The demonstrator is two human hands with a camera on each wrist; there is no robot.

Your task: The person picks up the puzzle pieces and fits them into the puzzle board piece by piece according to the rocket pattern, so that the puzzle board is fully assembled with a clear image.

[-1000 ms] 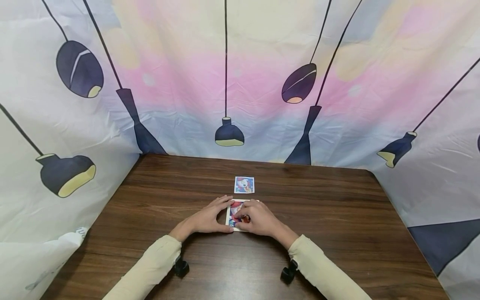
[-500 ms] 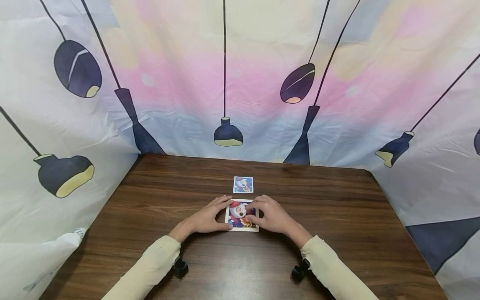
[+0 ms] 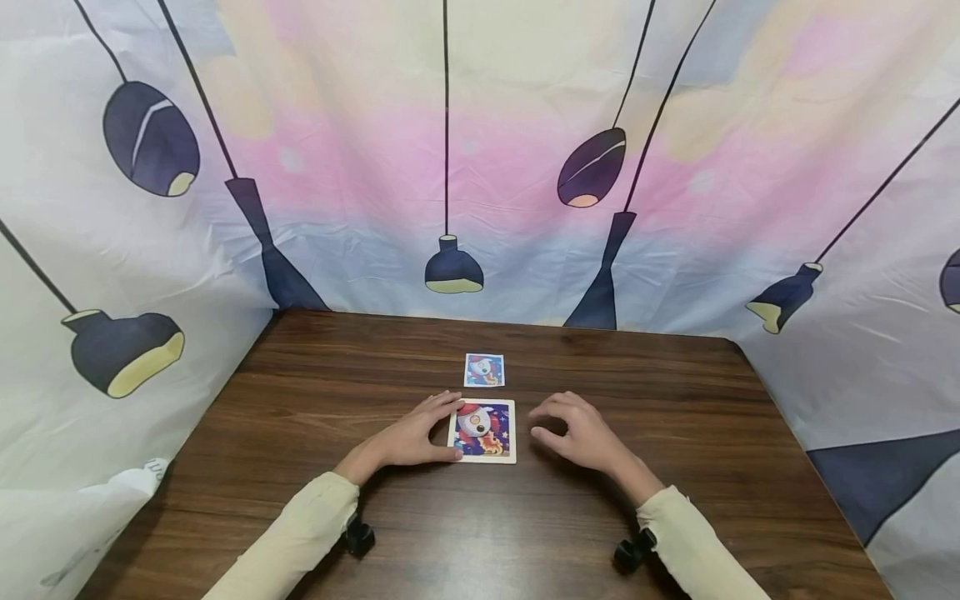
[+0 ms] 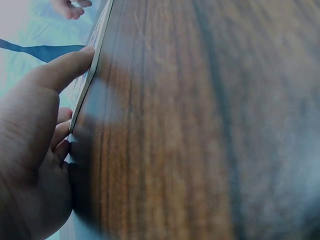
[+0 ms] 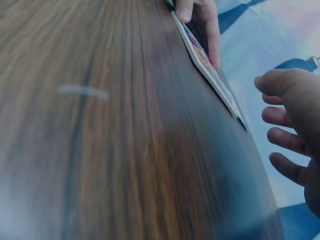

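Note:
A square picture board (image 3: 487, 442) with a pale rim lies flat on the table; its print shows a white cartoon figure, red shapes and orange flames on dark blue. My left hand (image 3: 414, 433) holds its left side, thumb at the near left corner and fingers at the far left corner. In the left wrist view, the left thumb (image 4: 70, 67) touches the board's edge (image 4: 95, 67). My right hand (image 3: 585, 433) is apart from the board, to its right, fingers loosely bent around nothing. The right wrist view also shows the right hand (image 5: 295, 115) away from the board (image 5: 207, 65).
Beyond the board lies a smaller square picture card (image 3: 484, 370) with a similar print. Both lie on a dark wood-grain table (image 3: 660, 392). A cloth backdrop (image 3: 517, 192) printed with hanging lamps encloses the back and sides. Each wrist carries a small black camera (image 3: 360, 537).
My right hand has lifted off the picture board and moved right, uncovering the picture. The left hand has stayed at the board's left side.

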